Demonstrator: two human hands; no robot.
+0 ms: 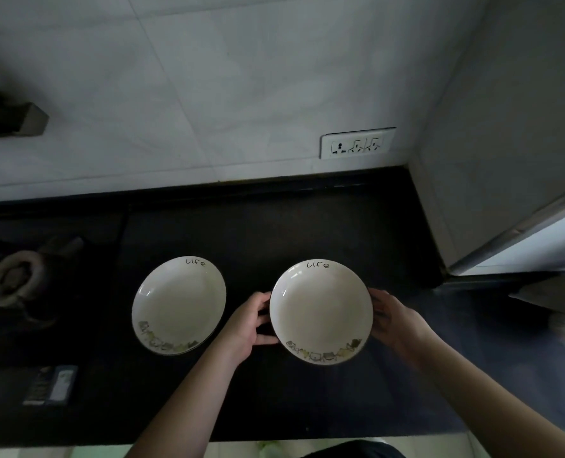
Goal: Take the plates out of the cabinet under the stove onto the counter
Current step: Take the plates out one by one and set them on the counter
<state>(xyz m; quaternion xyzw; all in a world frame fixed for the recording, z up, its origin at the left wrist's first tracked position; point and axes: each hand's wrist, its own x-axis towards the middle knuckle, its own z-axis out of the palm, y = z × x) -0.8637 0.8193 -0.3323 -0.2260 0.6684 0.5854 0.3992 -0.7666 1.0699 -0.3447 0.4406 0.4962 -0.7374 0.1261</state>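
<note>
Head view: we are holding the second plate (320,310) between both hands, over or on the dark desk (307,226).

Our left hand (246,322) is curling its grip round the rim at nine o'clock, our right hand (395,320) at three; the first plate (178,304) is lying just beside, at nine o'clock.

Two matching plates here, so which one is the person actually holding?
The right plate: the left hand and right hand grip its opposite edges. The left plate sits untouched on the black counter.

Dim, underexposed; dark counter (274,233) swallows detail; wide-angle bending at edges; left side murky, soft.
</note>
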